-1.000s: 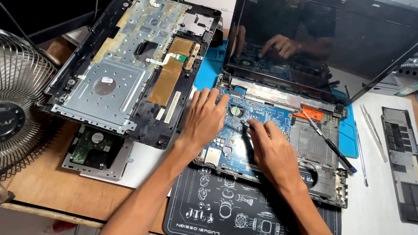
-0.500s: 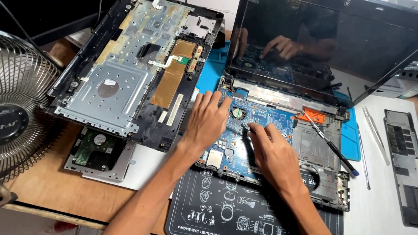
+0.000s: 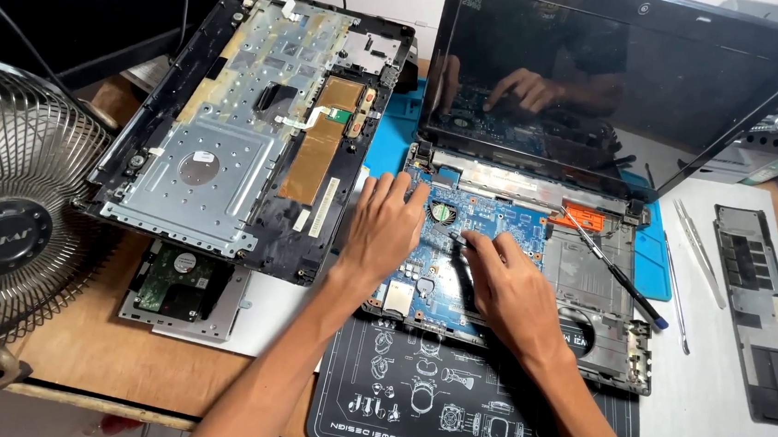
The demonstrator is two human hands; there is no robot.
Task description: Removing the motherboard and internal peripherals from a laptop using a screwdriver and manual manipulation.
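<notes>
Head view, the only one. The left hand (image 3: 386, 230) lies flat, fingers spread narrowly, on the left edge of the blue motherboard (image 3: 490, 226) inside the opened laptop base (image 3: 600, 295); it holds nothing. The right hand (image 3: 508, 288) is curled around a thin dark tool (image 3: 458, 240), tip on the board near the small fan (image 3: 442, 212); the tool's shaft is mostly hidden under the fingers. The board itself is partly covered by both hands. One screen (image 3: 603, 87) stands upright (dark, reflecting a hand). One detached keyboard frame (image 3: 248, 124) lies left, one hard drive (image 3: 176, 285) half beneath it. One desk fan (image 3: 10, 216) is cut off at the frame's left. One screwdriver (image 3: 616, 273) rests on the base, two tweezers (image 3: 687, 247) to its right.
</notes>
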